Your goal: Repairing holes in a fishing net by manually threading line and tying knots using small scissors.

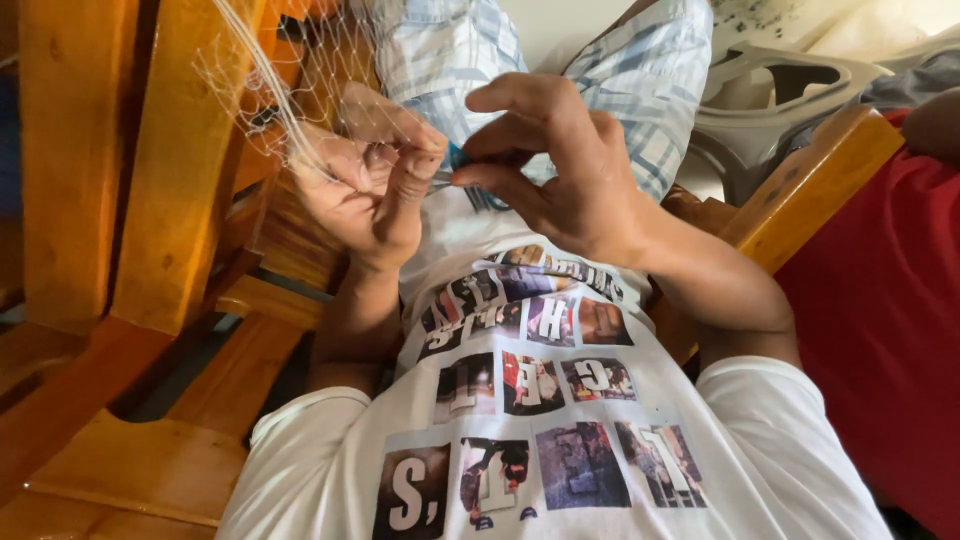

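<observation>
a: where are the hands?

b: both are raised over the lap, near the centre of the view. the left hand (365, 185) sits at about ten o'clock, its fingers curled shut around a bunch of fine white net (265, 95), which fans up toward eleven o'clock in front of a wooden chair (150, 200).

a: and the right?

b: the right hand (560, 165) is just beside it, at about one o'clock, thumb and forefinger pinched together on a small blue tool (458, 156), mostly hidden between the two hands. the fingertips nearly touch.

a: anything else?

b: a white printed t-shirt (540, 400) fills six o'clock; checked shorts (640, 70) at twelve; red cloth (880, 300) at three.
</observation>
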